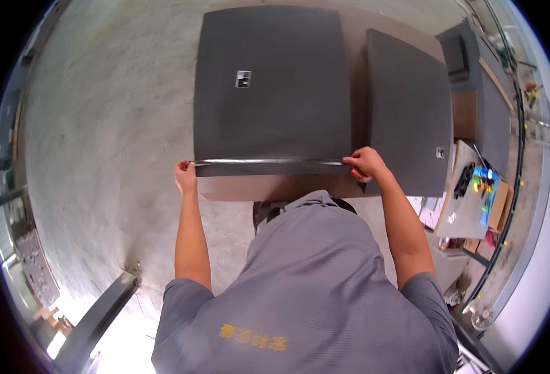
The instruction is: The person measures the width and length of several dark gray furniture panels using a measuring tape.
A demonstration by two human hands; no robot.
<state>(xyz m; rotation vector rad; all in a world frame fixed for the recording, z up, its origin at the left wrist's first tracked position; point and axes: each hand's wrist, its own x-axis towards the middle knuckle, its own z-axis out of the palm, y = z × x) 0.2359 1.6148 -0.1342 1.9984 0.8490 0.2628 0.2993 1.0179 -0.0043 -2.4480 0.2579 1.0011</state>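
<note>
A large dark grey panel [272,87] lies in front of me, with a small black-and-white label [243,79] on its upper left part. A narrow shiny strip [268,161], which looks like tape, runs straight across the panel close to its near edge. My left hand [186,174] pinches the strip's left end at the panel's left edge. At the right edge my right hand [363,165] is closed on the other end. Something small and red shows beneath the right fingers; its kind is hidden.
A second dark grey panel [409,112] lies to the right, close to my right hand. Brown board [243,189] shows under the panels. Farther right stand a work table [452,209] with tools and a cardboard box [500,206]. A metal beam [106,318] is at the lower left.
</note>
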